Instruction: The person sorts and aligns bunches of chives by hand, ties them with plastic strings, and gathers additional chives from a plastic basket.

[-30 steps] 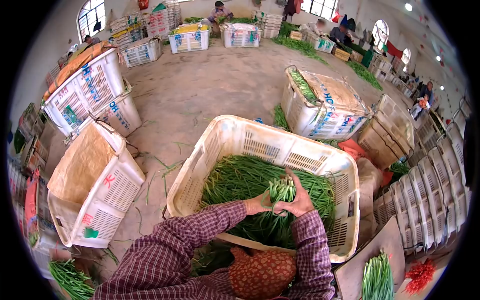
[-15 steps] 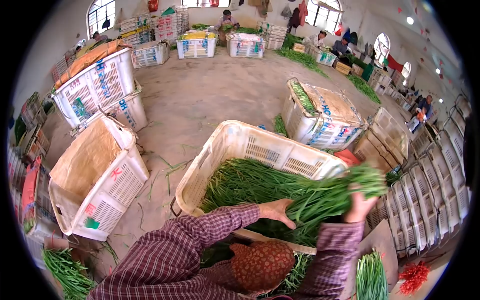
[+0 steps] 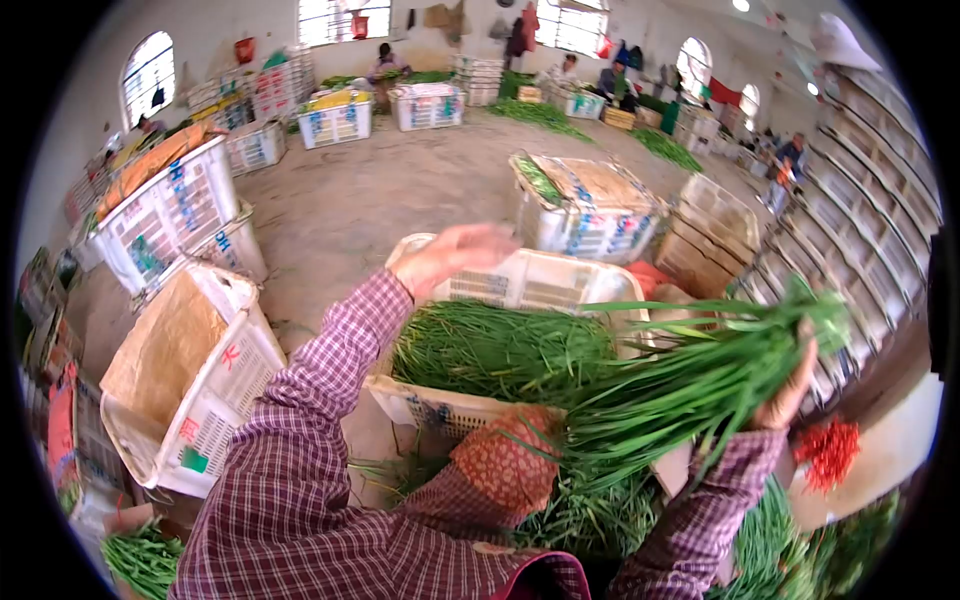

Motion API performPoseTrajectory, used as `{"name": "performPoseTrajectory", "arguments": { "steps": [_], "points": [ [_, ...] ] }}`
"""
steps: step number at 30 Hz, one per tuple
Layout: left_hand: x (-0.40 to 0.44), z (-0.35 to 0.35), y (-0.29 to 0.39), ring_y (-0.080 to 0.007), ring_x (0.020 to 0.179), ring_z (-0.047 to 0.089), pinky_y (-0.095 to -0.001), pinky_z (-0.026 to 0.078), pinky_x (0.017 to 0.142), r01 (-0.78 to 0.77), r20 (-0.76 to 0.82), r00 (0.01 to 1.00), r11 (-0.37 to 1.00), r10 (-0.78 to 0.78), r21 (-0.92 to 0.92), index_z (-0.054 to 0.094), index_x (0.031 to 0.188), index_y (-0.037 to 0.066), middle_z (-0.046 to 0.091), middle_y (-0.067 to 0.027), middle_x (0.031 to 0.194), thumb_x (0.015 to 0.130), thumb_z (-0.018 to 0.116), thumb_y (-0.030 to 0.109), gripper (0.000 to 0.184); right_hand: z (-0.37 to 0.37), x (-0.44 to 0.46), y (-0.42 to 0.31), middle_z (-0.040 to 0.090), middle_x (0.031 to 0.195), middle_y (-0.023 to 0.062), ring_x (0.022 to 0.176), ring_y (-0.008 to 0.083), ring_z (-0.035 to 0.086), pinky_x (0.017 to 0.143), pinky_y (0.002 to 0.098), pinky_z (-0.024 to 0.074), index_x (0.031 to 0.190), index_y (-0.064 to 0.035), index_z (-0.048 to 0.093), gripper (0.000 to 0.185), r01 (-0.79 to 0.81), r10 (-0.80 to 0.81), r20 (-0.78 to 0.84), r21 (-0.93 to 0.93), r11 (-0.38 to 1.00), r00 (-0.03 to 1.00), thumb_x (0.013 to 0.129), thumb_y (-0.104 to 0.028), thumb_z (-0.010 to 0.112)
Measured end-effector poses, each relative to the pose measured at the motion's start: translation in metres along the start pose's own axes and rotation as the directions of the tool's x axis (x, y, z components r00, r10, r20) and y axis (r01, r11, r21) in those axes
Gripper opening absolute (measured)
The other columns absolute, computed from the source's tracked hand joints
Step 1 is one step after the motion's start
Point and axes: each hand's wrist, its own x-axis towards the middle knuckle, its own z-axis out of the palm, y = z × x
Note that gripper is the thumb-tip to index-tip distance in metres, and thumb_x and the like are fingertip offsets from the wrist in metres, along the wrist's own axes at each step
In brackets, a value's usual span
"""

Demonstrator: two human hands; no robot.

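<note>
My right hand (image 3: 790, 388) is wrapped round the stem end of a large bunch of garlic chives (image 3: 660, 395), lifted at the right. The long green leaves fan out to the left and droop past the near corner of a white plastic crate. My left hand (image 3: 455, 258) is open, raised over the far left corner of that crate (image 3: 570, 272), smeared by motion and holding nothing. More chives (image 3: 490, 345) lie flat inside the crate. Loose chives (image 3: 590, 520) lie by my lap, below the held bunch.
Red ties (image 3: 828, 455) lie on a pale surface at the right. Stacked crates (image 3: 870, 200) rise behind them. A tilted crate (image 3: 215, 400) with a brown lining stands left, and a filled crate (image 3: 585, 215) stands beyond mine. People work along the far wall.
My right hand has raised the bunch of chives out of the crate, to the right and toward me. My left hand has let go of the chives and swung up and left.
</note>
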Motion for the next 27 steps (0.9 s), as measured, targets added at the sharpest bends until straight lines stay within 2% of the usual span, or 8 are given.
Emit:
{"name": "performPoseTrajectory", "arguments": {
  "steps": [3, 5, 10, 17, 21, 23, 25, 27],
  "points": [
    [0.024, 0.079, 0.045, -0.0270, 0.138, 0.036, -0.0401, 0.024, 0.116, -0.136, 0.270, 0.948, 0.980, 0.170, -0.143, 0.033, 0.146, 0.002, 0.040, -0.0181, 0.147, 0.080, 0.070, 0.054, 0.091, 0.052, -0.016, 0.011, 0.063, 0.119, 0.0099, 0.108, 0.0246, 0.061, 0.093, 0.0427, 0.0510, 0.118, -0.0105, 0.063, 0.031, -0.191, 0.227, -0.153, 0.223, 0.956, 0.962, 0.092, -0.028, 0.062],
    [0.033, 0.140, 0.045, -0.0276, 0.138, 0.034, -0.0382, 0.020, 0.116, -0.140, 0.463, 0.852, 0.958, 0.246, -0.251, 0.028, 0.148, 0.003, 0.036, -0.0186, 0.149, 0.081, 0.066, 0.061, 0.097, 0.080, -0.032, 0.008, 0.067, 0.108, 0.0072, 0.096, 0.0194, 0.064, 0.085, 0.0352, 0.0537, 0.114, -0.0063, 0.061, 0.033, -0.183, 0.210, -0.227, 0.131, 0.974, 0.951, 0.087, -0.024, 0.068],
    [-0.049, 0.239, 0.005, -0.0242, 0.125, 0.044, -0.0377, 0.032, 0.107, 0.335, 0.528, 0.846, 0.844, -0.074, -0.418, 0.037, 0.141, 0.002, 0.045, -0.0153, 0.138, 0.077, 0.069, 0.049, 0.086, 0.068, -0.069, -0.006, 0.068, 0.092, 0.0071, 0.073, 0.0145, 0.066, 0.067, 0.0284, 0.0569, 0.104, -0.0026, 0.061, 0.027, -0.066, 0.053, -0.313, -0.032, 0.997, 0.948, 0.083, -0.014, 0.073],
    [-0.105, 0.257, -0.059, -0.0224, 0.103, 0.064, -0.0376, 0.053, 0.092, 0.681, 0.608, 0.710, 0.564, -0.355, -0.467, 0.053, 0.129, 0.001, 0.064, -0.0115, 0.117, 0.074, 0.079, 0.020, 0.064, 0.031, -0.100, 0.011, 0.066, 0.097, 0.0087, 0.078, 0.0187, 0.067, 0.071, 0.0323, 0.0571, 0.113, -0.0024, 0.055, 0.045, -0.059, 0.006, -0.475, -0.098, 0.993, 0.880, 0.077, -0.013, 0.079],
    [-0.091, 0.269, -0.027, -0.0262, 0.091, 0.066, -0.0379, 0.056, 0.085, 0.723, 0.601, 0.662, 0.591, -0.447, -0.357, 0.053, 0.126, -0.002, 0.066, -0.0155, 0.108, 0.071, 0.069, 0.005, 0.058, 0.013, -0.100, 0.006, 0.060, 0.116, 0.0111, 0.102, 0.0197, 0.061, 0.085, 0.0332, 0.0527, 0.137, -0.0035, 0.037, 0.074, -0.197, 0.150, -0.340, -0.109, 0.974, 0.929, 0.082, -0.035, 0.076],
    [-0.082, 0.262, -0.033, -0.0266, 0.084, 0.066, -0.0404, 0.059, 0.074, 0.656, 0.516, 0.727, 0.681, -0.454, -0.325, 0.053, 0.120, -0.006, 0.064, -0.0189, 0.099, 0.065, 0.067, 0.008, 0.058, -0.007, -0.104, 0.004, 0.036, 0.146, 0.0173, 0.126, 0.0243, 0.046, 0.091, 0.0393, 0.0512, 0.151, -0.0072, 0.011, 0.097, -0.265, 0.242, -0.263, -0.054, 0.963, 0.934, 0.086, -0.052, 0.066],
    [-0.077, 0.249, -0.035, -0.0271, 0.083, 0.066, -0.0395, 0.059, 0.074, 0.661, 0.510, 0.716, 0.698, -0.477, -0.276, 0.053, 0.120, -0.006, 0.065, -0.0188, 0.098, 0.063, 0.067, 0.011, 0.061, -0.022, -0.114, 0.015, 0.028, 0.150, 0.0193, 0.128, 0.0291, 0.044, 0.088, 0.0429, 0.0535, 0.152, -0.0092, 0.004, 0.101, -0.230, 0.206, -0.237, -0.075, 0.970, 0.949, 0.086, -0.055, 0.064],
    [-0.077, 0.233, -0.053, -0.0269, 0.081, 0.066, -0.0386, 0.058, 0.073, 0.639, 0.474, 0.738, 0.724, -0.481, -0.259, 0.053, 0.120, -0.007, 0.065, -0.0186, 0.096, 0.061, 0.068, 0.013, 0.063, -0.033, -0.131, 0.020, 0.026, 0.151, 0.0207, 0.125, 0.0345, 0.046, 0.083, 0.0437, 0.0563, 0.152, -0.0099, -0.002, 0.104, -0.378, 0.327, -0.236, -0.222, 0.899, 0.915, 0.085, -0.056, 0.064]
  ]
}}
